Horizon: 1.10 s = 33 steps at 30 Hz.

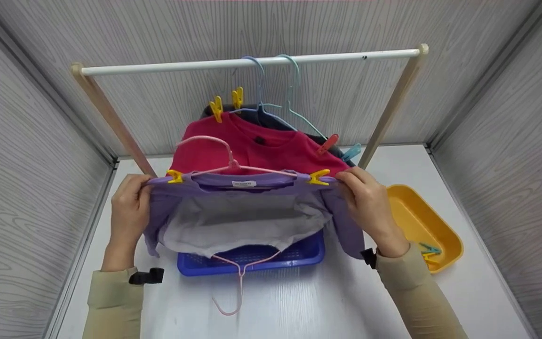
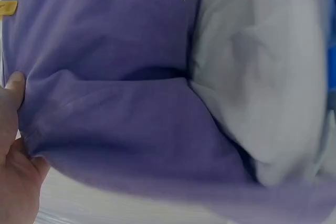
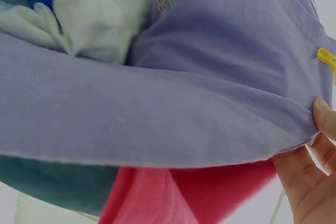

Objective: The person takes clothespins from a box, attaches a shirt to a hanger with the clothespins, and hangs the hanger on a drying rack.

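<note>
A purple shirt [image 1: 346,226] hangs on a pink hanger [image 1: 234,165], with a yellow clothespin [image 1: 175,176] at the left shoulder and another yellow clothespin [image 1: 319,177] at the right. My left hand [image 1: 130,207] pinches the left shoulder edge between thumb and fingers. At the opposite shoulder, my right hand [image 1: 370,202] pinches the cloth the same way. The shirt is stretched between both hands. Below it lies a light grey garment [image 1: 247,221] over a blue basket [image 1: 252,270]. A second pink hanger [image 1: 241,282] sticks out of that garment toward me.
Behind stands a rack with a white bar [image 1: 158,66]. A red shirt [image 1: 205,146] and a dark garment [image 1: 210,111] hang there, with yellow, red and blue clothespins on their shoulders. An orange-yellow tray [image 1: 400,197] at the right holds a few clothespins [image 1: 431,248].
</note>
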### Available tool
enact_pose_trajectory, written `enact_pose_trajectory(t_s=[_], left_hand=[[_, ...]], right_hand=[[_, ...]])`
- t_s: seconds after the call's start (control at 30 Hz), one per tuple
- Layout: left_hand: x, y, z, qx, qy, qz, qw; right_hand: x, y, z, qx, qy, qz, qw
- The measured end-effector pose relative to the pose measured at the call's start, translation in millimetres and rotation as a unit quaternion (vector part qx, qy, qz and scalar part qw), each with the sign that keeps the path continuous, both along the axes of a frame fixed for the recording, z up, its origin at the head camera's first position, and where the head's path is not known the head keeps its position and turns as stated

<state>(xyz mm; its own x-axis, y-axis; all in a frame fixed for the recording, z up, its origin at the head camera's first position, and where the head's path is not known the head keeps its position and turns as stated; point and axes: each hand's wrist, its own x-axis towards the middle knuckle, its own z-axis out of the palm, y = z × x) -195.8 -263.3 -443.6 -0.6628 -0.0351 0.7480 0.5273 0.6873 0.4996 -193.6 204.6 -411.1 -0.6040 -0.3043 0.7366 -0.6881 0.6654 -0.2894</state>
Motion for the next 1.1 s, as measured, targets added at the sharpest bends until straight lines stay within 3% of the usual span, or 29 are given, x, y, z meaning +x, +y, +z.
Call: enact_pose_trajectory(t_s=[0.2, 0.53, 0.9, 1.1], left_hand=[[-10.9, 3.6, 15.0, 0.027, 0.005, 0.009, 0.9996], [-24.3, 11.7, 23.2, 0.042, -0.023, 0.022, 0.9986], [-55.0, 19.0, 30.7, 0.062, -0.063, 0.064, 0.994], [-62.9, 19.0, 29.4, 0.059, -0.079, 0.08, 0.9919]], right_hand=[[-7.1, -2, 17.6, -0.031, 0.038, -0.003, 0.9988], [-18.0, -6, 31.9, -0.076, 0.057, -0.031, 0.995], [-40.2, -10, 29.9, -0.06, 0.007, -0.088, 0.9943], [-49.9, -13, 26.2, -0.063, -0.002, -0.098, 0.9931]])
